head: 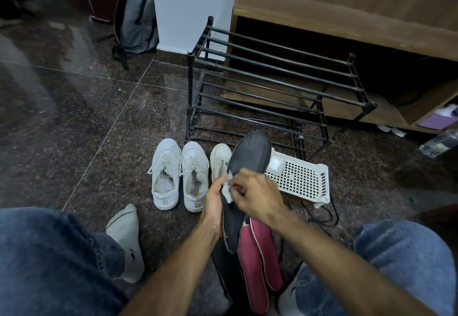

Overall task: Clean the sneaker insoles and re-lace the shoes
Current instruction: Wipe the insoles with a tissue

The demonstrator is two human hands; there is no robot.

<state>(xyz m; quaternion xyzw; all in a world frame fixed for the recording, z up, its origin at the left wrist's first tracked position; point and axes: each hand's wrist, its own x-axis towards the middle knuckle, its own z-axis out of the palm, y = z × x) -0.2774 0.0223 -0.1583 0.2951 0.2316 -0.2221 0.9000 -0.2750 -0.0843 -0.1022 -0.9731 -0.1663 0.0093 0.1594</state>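
While I sit on the dark stone floor (74, 122) with my knees spread, the black metal shoe rack (272, 80) stands far ahead against the wooden cabinet (347, 18), and a grey backpack (138, 18) leans by the white pillar, far left. Nearer, a white perforated basket (302, 179) lies on the floor at right. Three white sneakers are lined up: a pair (181, 174) at left of centre, insoles out and laces loose, and a third sneaker (219, 159) half hidden behind what I'm holding.

And here's the action: my left hand (213, 206) grips the dark insole (250, 159) along its left edge, holding it upright over the floor, toe pointing away from me. My right hand (255, 191) pinches a small white wipe (227, 191) against the insole's middle. So I judge this the cleaning step, mid-wipe. Two maroon insoles (257, 261) lie on the floor just below, near me, touching each other, with another dark one beside them.

Next, I'd say, the wipe should travel toward the toe with a firm left-hand brace, then the other insoles get their turn; lacing looks a long way off.

Writing? None I can read; my sock (128, 241) carries a small dark logo, too tiny to make out.
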